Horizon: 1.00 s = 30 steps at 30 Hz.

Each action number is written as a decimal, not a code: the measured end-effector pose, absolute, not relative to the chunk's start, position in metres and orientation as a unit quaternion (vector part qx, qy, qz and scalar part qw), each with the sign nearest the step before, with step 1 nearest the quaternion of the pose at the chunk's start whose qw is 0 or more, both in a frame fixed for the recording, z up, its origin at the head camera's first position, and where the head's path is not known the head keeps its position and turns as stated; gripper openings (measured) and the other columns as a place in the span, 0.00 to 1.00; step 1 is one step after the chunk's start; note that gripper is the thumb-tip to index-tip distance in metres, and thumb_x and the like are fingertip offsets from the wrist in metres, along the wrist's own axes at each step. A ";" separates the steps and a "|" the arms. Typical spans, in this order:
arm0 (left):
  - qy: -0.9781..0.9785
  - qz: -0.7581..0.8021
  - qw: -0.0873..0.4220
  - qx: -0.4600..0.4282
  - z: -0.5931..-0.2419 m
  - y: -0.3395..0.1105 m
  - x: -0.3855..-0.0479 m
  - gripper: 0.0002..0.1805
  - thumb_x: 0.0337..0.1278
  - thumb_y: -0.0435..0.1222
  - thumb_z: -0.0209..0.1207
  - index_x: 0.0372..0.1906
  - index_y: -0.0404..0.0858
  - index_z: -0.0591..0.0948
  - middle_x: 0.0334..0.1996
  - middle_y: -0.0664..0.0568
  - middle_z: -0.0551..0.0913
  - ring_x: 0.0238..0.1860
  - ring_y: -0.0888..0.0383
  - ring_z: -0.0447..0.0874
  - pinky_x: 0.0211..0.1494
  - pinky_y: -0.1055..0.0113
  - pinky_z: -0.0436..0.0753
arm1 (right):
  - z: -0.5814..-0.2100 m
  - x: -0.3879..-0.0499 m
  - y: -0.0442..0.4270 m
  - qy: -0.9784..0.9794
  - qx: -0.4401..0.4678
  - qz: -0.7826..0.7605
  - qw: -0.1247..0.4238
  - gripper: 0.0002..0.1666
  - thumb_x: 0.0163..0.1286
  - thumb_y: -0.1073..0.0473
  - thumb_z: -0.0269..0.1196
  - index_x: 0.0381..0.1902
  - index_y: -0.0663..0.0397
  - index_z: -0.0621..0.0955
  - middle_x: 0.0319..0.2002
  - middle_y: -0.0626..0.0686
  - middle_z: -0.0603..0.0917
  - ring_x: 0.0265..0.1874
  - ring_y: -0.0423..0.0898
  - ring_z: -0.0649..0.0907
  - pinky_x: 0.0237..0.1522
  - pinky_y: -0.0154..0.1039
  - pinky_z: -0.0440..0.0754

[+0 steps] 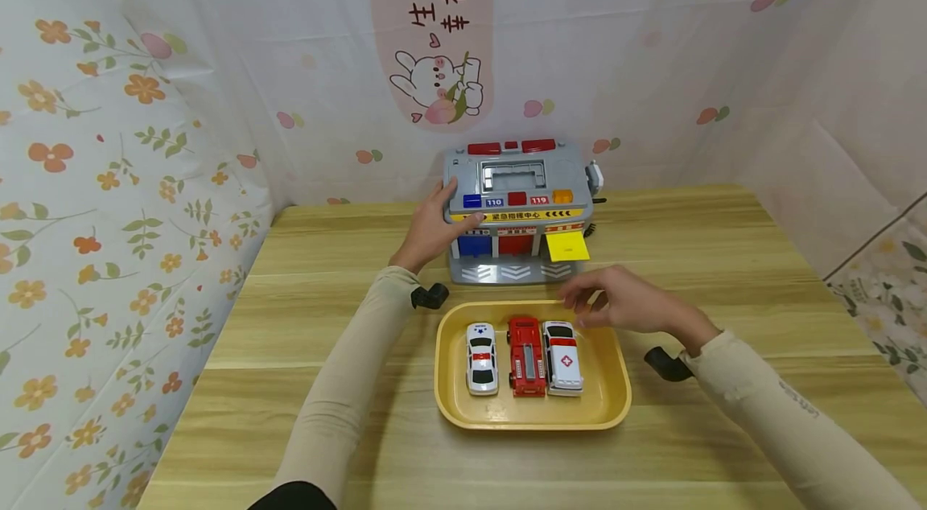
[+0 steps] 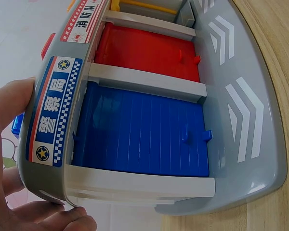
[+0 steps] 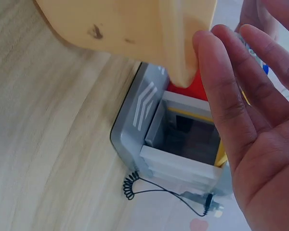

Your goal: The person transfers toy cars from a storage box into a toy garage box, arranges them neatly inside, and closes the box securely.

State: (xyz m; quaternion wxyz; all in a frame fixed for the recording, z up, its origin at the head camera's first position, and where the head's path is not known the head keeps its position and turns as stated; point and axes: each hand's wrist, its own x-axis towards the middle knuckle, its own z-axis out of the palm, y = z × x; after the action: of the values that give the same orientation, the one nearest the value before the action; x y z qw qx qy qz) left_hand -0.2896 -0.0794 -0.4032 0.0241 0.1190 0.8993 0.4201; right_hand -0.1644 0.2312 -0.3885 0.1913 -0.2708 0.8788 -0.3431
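A grey toy emergency station [image 1: 514,214] stands on the table, its yellow door [image 1: 567,246] raised while the blue door [image 2: 144,130] and red door [image 2: 144,53] are down. My left hand [image 1: 432,230] grips the station's left end, thumb across the front and fingers round the side. Loosely bent, my right hand [image 1: 626,301] hovers at the back right corner of a yellow tray [image 1: 532,423], with nothing held. In the tray lie a white police car [image 1: 481,359], a red fire truck [image 1: 526,357] and a white ambulance [image 1: 563,359]. Whether the right fingertips touch the rim, I cannot tell.
A coiled black cord [image 3: 130,186] hangs at the station's right side. Behind the wooden table [image 1: 319,317] rises a patterned cloth [image 1: 304,76]. The tray sits close in front of the station.
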 end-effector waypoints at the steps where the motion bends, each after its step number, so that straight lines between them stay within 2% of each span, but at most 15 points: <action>1: 0.899 0.420 0.024 0.119 -0.403 -0.079 -0.289 0.51 0.57 0.63 0.62 0.81 0.52 0.53 0.83 0.45 0.47 0.82 0.42 0.46 0.80 0.39 0.57 | -0.389 -0.163 0.230 0.879 -0.271 -0.342 0.193 0.21 0.63 0.64 0.70 0.54 0.58 0.84 0.46 0.56 0.87 0.39 0.42 0.82 0.44 0.36 0.87; 11: 0.895 0.429 0.027 0.120 -0.401 -0.079 -0.290 0.51 0.57 0.62 0.62 0.81 0.51 0.54 0.83 0.44 0.47 0.82 0.42 0.46 0.80 0.39 0.57 | -0.387 -0.148 0.222 0.893 -0.291 -0.284 0.192 0.21 0.62 0.65 0.70 0.55 0.59 0.84 0.40 0.50 0.88 0.34 0.37 0.80 0.38 0.29 0.84; 17: 0.893 0.433 0.029 0.118 -0.401 -0.080 -0.289 0.52 0.57 0.62 0.62 0.81 0.51 0.53 0.83 0.45 0.46 0.83 0.42 0.46 0.80 0.40 0.56 | -0.385 -0.141 0.219 0.902 -0.274 -0.256 0.213 0.25 0.60 0.62 0.73 0.56 0.58 0.83 0.33 0.46 0.85 0.31 0.37 0.78 0.34 0.29 0.82; 30: 0.895 0.429 0.028 0.117 -0.403 -0.079 -0.290 0.52 0.57 0.63 0.62 0.81 0.52 0.53 0.83 0.45 0.46 0.83 0.42 0.46 0.81 0.41 0.57 | -0.389 -0.132 0.212 0.891 -0.274 -0.249 0.264 0.29 0.59 0.62 0.73 0.60 0.54 0.81 0.29 0.41 0.86 0.28 0.34 0.80 0.33 0.28 0.82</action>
State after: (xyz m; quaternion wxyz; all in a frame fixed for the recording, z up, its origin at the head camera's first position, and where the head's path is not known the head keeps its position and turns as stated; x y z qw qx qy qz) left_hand -0.2898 -0.0794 -0.4026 0.0285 0.1165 0.8952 0.4292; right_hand -0.1324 0.2122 -0.3893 0.2636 -0.2743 0.8906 -0.2493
